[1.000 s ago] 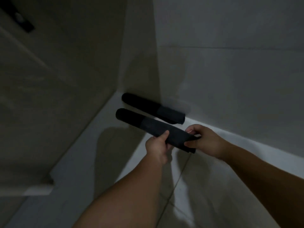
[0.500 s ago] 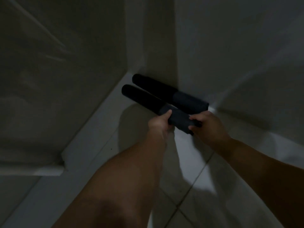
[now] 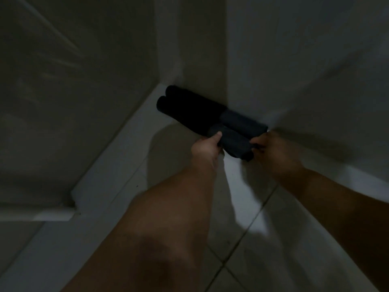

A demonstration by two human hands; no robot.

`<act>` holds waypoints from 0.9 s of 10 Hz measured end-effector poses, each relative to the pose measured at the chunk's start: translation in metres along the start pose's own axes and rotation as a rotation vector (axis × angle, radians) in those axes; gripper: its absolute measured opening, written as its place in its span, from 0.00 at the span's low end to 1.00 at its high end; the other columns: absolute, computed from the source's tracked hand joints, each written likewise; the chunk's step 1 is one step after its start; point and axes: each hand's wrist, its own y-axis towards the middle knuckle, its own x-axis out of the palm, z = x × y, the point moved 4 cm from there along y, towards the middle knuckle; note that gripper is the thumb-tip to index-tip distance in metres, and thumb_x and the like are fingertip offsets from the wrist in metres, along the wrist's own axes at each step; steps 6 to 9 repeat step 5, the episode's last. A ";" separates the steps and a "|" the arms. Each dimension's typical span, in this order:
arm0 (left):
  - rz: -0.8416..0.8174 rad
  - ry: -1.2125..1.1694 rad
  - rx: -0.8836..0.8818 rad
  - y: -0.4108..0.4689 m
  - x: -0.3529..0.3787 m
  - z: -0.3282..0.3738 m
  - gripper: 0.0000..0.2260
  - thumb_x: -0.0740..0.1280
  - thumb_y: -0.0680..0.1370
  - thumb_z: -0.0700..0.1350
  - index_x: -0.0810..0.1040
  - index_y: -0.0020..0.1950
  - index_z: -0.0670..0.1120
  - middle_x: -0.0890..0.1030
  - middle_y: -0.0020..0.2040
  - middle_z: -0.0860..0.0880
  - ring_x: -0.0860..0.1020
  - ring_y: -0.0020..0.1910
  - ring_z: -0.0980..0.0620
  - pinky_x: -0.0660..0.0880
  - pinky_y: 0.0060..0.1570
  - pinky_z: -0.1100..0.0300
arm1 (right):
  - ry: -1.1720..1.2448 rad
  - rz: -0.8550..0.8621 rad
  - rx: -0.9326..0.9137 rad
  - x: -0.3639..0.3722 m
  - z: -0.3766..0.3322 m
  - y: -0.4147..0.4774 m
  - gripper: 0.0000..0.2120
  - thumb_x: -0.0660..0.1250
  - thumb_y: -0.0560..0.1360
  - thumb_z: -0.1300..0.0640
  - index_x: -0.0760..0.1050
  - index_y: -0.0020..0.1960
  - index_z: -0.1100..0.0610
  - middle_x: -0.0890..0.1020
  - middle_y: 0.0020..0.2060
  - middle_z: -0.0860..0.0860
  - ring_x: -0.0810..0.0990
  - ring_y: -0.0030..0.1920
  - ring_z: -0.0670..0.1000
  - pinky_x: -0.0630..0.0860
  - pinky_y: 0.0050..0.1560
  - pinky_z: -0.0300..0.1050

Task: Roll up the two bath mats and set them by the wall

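While both hands (image 3: 205, 147) (image 3: 273, 151) pinch its near end, the rolled mat (image 3: 189, 114) stretches away.

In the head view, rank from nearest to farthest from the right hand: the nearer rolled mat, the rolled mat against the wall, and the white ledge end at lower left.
1. Nearer dark rolled bath mat: in the right hand grip, at its near end.
2. Second dark rolled bath mat: just behind, along the wall.
3. White ledge end: far off at lower left.
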 end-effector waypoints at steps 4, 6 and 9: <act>0.144 0.215 0.097 -0.016 -0.015 -0.008 0.14 0.73 0.70 0.49 0.70 0.32 0.47 0.76 0.35 0.42 0.78 0.44 0.44 0.75 0.56 0.42 | 0.044 -0.062 0.082 -0.008 0.013 -0.011 0.16 0.63 0.75 0.62 0.77 0.63 0.57 0.77 0.60 0.61 0.76 0.57 0.60 0.66 0.48 0.41; 0.108 0.262 0.142 -0.014 -0.015 -0.017 0.12 0.68 0.64 0.55 0.71 0.32 0.48 0.75 0.34 0.43 0.76 0.40 0.44 0.76 0.50 0.43 | 0.075 -0.042 0.134 -0.011 0.016 -0.013 0.17 0.63 0.76 0.63 0.75 0.65 0.58 0.75 0.62 0.60 0.75 0.60 0.60 0.69 0.57 0.44; 0.108 0.262 0.142 -0.014 -0.015 -0.017 0.12 0.68 0.64 0.55 0.71 0.32 0.48 0.75 0.34 0.43 0.76 0.40 0.44 0.76 0.50 0.43 | 0.075 -0.042 0.134 -0.011 0.016 -0.013 0.17 0.63 0.76 0.63 0.75 0.65 0.58 0.75 0.62 0.60 0.75 0.60 0.60 0.69 0.57 0.44</act>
